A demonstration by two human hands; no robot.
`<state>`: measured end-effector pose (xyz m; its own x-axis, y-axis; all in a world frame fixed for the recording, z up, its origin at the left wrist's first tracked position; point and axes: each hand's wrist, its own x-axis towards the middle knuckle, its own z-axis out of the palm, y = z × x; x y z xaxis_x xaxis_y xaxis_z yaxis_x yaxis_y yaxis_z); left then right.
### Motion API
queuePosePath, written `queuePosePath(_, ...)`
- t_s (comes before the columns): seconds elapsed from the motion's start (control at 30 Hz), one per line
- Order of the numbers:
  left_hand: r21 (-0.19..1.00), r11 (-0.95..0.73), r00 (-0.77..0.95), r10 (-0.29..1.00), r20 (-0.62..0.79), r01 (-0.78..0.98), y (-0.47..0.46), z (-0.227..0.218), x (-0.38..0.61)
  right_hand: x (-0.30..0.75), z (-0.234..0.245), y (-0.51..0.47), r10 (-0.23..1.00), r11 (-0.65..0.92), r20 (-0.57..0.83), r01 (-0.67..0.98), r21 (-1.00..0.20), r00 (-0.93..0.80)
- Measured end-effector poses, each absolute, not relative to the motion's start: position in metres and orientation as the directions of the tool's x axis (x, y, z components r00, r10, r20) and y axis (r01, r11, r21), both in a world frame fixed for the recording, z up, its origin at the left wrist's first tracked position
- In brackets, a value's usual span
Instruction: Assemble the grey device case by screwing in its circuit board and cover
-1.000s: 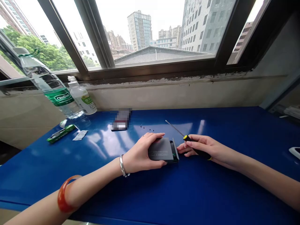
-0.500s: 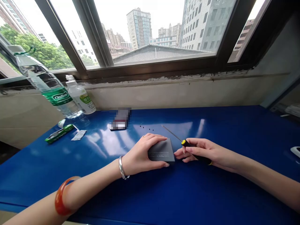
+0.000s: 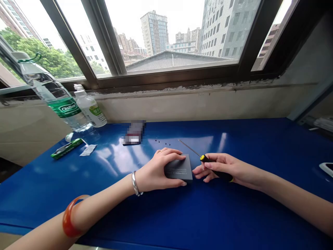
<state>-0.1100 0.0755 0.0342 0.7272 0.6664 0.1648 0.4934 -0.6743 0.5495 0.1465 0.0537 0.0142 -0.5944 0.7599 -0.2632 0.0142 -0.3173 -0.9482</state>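
Observation:
A small dark grey box (image 3: 180, 169) with white lettering lies flat on the blue table (image 3: 182, 215). My left hand (image 3: 156, 170) grips it from the left, thumb on the near edge and fingers over the far edge. My right hand (image 3: 223, 167) is closed on a black screwdriver with a yellow collar (image 3: 205, 159), its thin shaft pointing up and left. That hand's fingertips touch the box's right end. Several tiny dark screws (image 3: 162, 142) lie on the table just beyond the box.
Two plastic water bottles (image 3: 61, 100) stand at the back left by the window sill. A green packet (image 3: 66, 148) and a small wrapper (image 3: 87, 150) lie near them. A blurred dark object (image 3: 134, 133) sits behind the screws. A white thing (image 3: 327, 168) lies at the right edge.
The inner part that stuck out of the box's right end one second ago has been pushed in, so the box is now closed. Both hands stayed in place.

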Motion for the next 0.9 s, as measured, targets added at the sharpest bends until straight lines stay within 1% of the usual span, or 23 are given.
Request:
queuePosePath(0.1, 0.511, -0.684, 0.752, 0.650, 0.105, 0.520, 0.074, 0.039, -0.112, 0.145, 0.015, 0.053, 0.759, -0.238, -0.239, 0.084, -0.968, -0.606)
queuePosePath(0.17, 0.493, -0.687, 0.760, 0.646, 0.077, 0.534, 0.074, 0.042, -0.113, 0.146, 0.015, 0.053, 0.759, -0.211, -0.238, 0.117, -0.970, -0.606)
queuePosePath(0.27, 0.517, -0.663, 0.749, 0.660, 0.064, 0.541, 0.073, 0.041, -0.114, 0.146, 0.015, 0.052, 0.776, -0.192, -0.239, 0.142, -0.971, -0.584)
queuePosePath(0.47, 0.647, -0.573, 0.683, 0.722, 0.108, 0.503, 0.067, 0.035, -0.111, 0.137, 0.015, 0.044, 0.872, -0.121, -0.207, 0.213, -0.969, -0.444)
queuePosePath(0.6, 0.770, -0.462, 0.643, 0.760, 0.090, 0.439, 0.059, 0.038, -0.107, 0.132, 0.017, 0.039, 0.920, -0.089, -0.179, 0.259, -0.962, -0.349)
queuePosePath(0.67, 0.813, -0.406, 0.628, 0.775, 0.064, 0.418, 0.056, 0.041, -0.105, 0.132, 0.019, 0.038, 0.909, -0.107, -0.201, 0.261, -0.959, -0.365)
queuePosePath(0.77, 0.867, -0.288, 0.596, 0.803, -0.014, 0.407, 0.056, 0.044, -0.105, 0.131, 0.026, 0.037, 0.864, -0.156, -0.264, 0.272, -0.950, -0.429)
queuePosePath(0.9, 0.929, -0.148, 0.601, 0.794, -0.093, 0.339, 0.062, 0.043, -0.107, 0.130, 0.032, 0.036, 0.855, -0.188, -0.321, 0.333, -0.924, -0.407)
